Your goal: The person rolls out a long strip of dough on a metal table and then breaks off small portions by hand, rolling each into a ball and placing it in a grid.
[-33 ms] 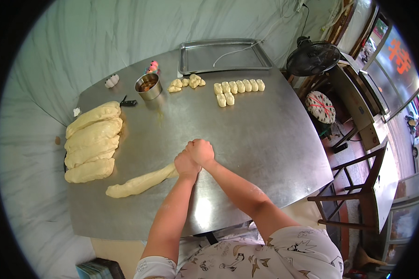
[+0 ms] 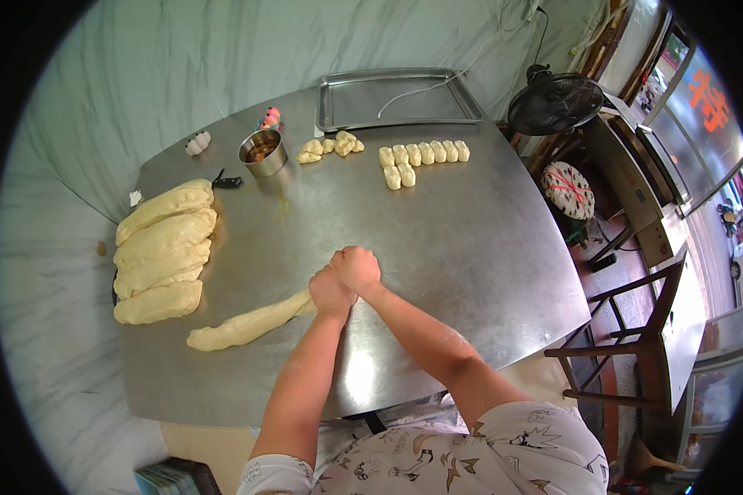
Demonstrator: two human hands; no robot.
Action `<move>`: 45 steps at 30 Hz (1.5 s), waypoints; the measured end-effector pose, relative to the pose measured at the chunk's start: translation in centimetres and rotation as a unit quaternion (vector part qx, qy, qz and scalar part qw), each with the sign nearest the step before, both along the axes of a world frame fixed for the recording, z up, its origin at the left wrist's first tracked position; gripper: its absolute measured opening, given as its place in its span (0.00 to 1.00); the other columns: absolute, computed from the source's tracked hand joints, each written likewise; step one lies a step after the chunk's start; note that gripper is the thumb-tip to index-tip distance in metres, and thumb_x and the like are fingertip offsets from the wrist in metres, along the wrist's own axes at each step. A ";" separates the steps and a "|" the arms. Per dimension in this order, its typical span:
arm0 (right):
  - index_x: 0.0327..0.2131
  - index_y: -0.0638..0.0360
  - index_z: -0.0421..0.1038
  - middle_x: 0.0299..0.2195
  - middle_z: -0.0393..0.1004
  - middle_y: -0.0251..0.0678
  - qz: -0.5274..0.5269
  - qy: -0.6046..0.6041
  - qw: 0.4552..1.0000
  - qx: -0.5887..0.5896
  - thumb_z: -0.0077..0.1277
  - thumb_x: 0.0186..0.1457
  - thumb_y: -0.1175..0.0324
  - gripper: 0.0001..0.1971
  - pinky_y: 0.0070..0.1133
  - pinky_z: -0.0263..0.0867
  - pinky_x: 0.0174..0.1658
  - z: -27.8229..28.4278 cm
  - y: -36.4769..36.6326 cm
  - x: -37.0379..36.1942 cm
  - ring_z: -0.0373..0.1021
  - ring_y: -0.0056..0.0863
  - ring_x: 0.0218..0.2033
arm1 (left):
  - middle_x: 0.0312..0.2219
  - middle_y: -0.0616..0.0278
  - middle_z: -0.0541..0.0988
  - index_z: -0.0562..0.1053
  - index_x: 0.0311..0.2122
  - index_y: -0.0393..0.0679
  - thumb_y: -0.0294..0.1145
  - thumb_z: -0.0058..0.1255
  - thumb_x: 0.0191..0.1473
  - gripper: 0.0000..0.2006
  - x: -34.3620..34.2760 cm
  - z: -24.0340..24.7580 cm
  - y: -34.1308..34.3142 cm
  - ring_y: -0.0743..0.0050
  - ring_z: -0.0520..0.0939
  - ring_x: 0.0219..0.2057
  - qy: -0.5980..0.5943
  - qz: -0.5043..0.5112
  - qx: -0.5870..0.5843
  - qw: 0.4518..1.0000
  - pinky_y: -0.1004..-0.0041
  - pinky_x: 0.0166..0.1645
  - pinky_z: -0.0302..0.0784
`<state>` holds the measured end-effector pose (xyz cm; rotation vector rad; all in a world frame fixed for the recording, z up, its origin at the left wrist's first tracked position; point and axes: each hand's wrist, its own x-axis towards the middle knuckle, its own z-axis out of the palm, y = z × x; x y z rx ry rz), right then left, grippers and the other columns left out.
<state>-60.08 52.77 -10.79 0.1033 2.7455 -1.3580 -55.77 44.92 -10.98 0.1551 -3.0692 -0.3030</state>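
Observation:
A long rope of pale dough (image 2: 252,324) lies slantwise on the steel table, its thinner end running under my hands. My left hand (image 2: 330,290) is closed on that end. Against it, slightly farther and to the right, my right hand (image 2: 358,269) is closed too. A bit of dough shows below the right hand; how the fingers grip it is hidden. Thick dough logs (image 2: 163,252) lie side by side at the left. Small cut dough pieces (image 2: 423,153) form rows at the back right, and a loose heap of dough lumps (image 2: 330,147) sits left of them.
A metal tray (image 2: 400,97) with a white cord across it stands at the back. Near it are a steel pot (image 2: 263,155) of brown liquid, a black-handled knife (image 2: 228,182) and small toys (image 2: 270,119). Beyond the right table edge are a black fan (image 2: 556,104) and wooden chair (image 2: 636,346).

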 end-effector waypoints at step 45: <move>0.38 0.63 0.84 0.36 0.83 0.57 0.057 0.001 0.991 -0.124 0.49 0.66 0.60 0.18 0.43 0.77 0.45 -1.8 1.3 0.9 0.81 0.57 0.38 | 0.36 0.54 0.84 0.76 0.56 0.44 0.48 0.66 0.53 0.29 3.2 -0.4 -1.2 0.47 0.85 0.37 0.244 -0.083 0.040 0.965 0.53 0.42 0.80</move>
